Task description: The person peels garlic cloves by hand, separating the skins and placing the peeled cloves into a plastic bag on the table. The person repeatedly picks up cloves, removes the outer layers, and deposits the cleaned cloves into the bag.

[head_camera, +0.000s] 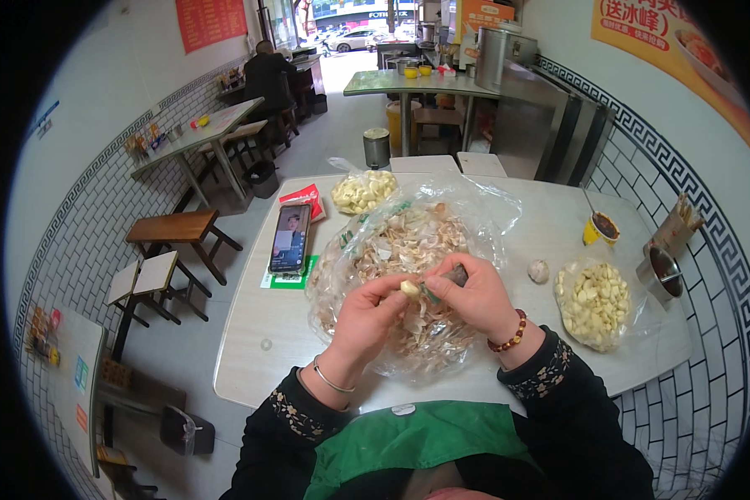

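Between its thumb and fingers, my left hand holds a pale garlic clove. My right hand grips the dark handle of a small tool, probably a knife; its blade is mostly hidden by the fingers. Both hands meet over a large clear plastic bag filled with garlic skins. Peeled cloves fill one clear bag at the table's far side and another bag on the right. A whole garlic bulb lies between the skins and the right bag.
On the table, a phone leans near a red packet at left. To the right are a yellow cup of dark sauce, a metal pot and a chopstick holder. A person sits far back.
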{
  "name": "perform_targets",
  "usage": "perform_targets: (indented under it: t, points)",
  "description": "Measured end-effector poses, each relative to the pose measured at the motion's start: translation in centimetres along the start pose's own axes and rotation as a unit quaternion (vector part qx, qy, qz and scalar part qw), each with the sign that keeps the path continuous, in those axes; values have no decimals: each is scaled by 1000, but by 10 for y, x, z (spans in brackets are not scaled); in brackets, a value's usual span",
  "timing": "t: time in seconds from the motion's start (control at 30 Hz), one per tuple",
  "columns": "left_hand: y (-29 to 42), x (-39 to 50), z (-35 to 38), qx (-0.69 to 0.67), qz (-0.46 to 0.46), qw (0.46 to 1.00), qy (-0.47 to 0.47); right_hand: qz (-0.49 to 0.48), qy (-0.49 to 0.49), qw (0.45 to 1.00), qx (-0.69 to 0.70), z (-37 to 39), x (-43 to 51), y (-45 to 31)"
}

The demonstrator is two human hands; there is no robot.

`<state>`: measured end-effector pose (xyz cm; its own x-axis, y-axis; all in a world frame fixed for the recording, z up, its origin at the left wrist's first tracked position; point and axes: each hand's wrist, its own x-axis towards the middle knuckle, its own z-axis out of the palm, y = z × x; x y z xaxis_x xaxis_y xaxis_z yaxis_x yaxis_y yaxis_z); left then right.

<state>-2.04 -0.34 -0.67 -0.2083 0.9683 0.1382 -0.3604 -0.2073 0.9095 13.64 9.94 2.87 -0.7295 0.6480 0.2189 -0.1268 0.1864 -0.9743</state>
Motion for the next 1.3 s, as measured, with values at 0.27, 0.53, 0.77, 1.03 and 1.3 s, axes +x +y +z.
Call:
perform_targets:
  t: [0.27, 0.53, 0.77, 1.03, 1.3]
  points:
    - [-2, 4, -3, -132, -18, 991, -13, -108, -16, 992, -55, 3, 3, -1]
    - [-2, 3, -5, -96, -2, 995, -40, 22, -8, 999, 24, -3, 1, -2]
    - [1, 2, -2, -61, -5, 998, 5, -152, 73, 976, -140, 8, 1, -2]
    - [1, 1, -2, 11, 29, 998, 57, -122, 54, 983, -126, 18, -8, -10]
    - [0, 2, -2, -68, 22, 997, 16, -73, 61, 994, -52, 13, -4, -1]
